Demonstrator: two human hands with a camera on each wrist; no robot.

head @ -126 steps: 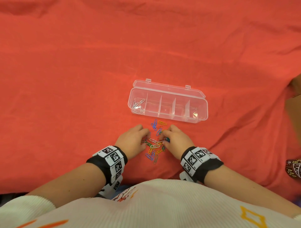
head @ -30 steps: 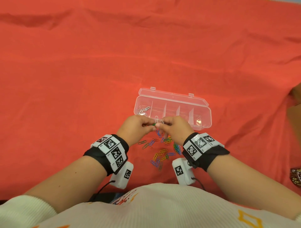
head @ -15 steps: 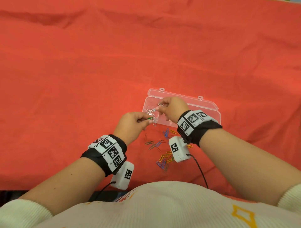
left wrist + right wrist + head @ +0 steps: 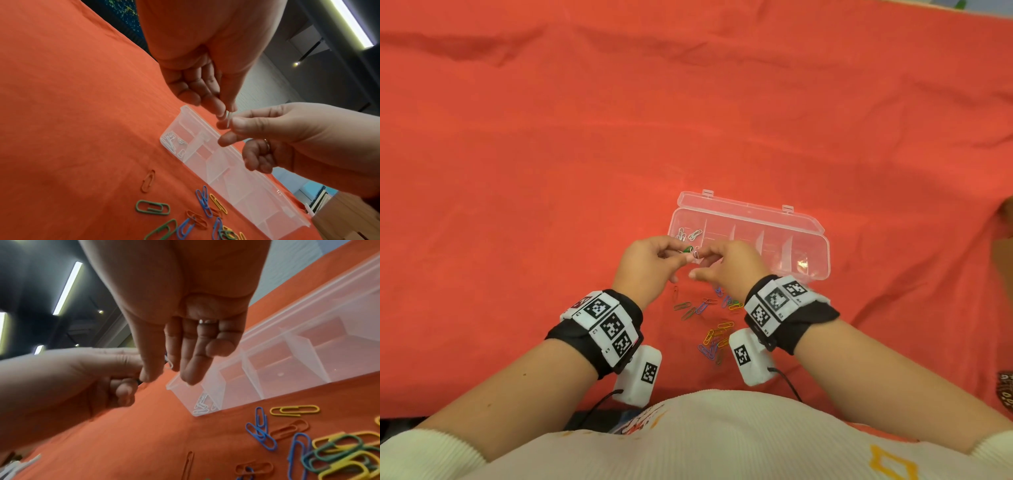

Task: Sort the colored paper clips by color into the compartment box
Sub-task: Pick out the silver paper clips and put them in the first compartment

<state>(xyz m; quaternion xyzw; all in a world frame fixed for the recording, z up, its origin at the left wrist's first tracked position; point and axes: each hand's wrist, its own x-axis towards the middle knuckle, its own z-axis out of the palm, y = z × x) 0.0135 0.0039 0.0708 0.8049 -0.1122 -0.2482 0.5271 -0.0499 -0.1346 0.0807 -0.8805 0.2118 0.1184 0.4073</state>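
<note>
A clear compartment box [image 4: 812,226] is seen lying open on an orange-red cloth [image 4: 551,154], its lid folded back toward twelve o'clock and its long side running from nine to three o'clock. In its end compartment at nine o'clock a few white paper clips [image 4: 688,234] are gathered; the other compartments are seen as bare plastic, though a small glint in the end compartment at three o'clock cannot be identified. Both hands are held together just above the box's near rim, at its nine o'clock end. The left hand [image 4: 650,265] is curled, and a green clip [image 4: 687,249] is pinched between its thumb and forefinger. The right hand [image 4: 729,265] is met with it fingertip to fingertip: a white clip [image 4: 228,119] is pinched between the right thumb and forefinger, while the remaining right fingers are loosely bent. Whether the white clip is also touched by the left fingers cannot be told. At six o'clock from the box, between the two wrists, a loose pile of clips [image 4: 714,323] is spread on the cloth, with blue, yellow, green and orange ones mixed and some overlapping. A single orange clip [image 4: 148,181] is set apart at the pile's nine o'clock side. Marker-printed bands [image 4: 604,323] are worn on both wrists.
</note>
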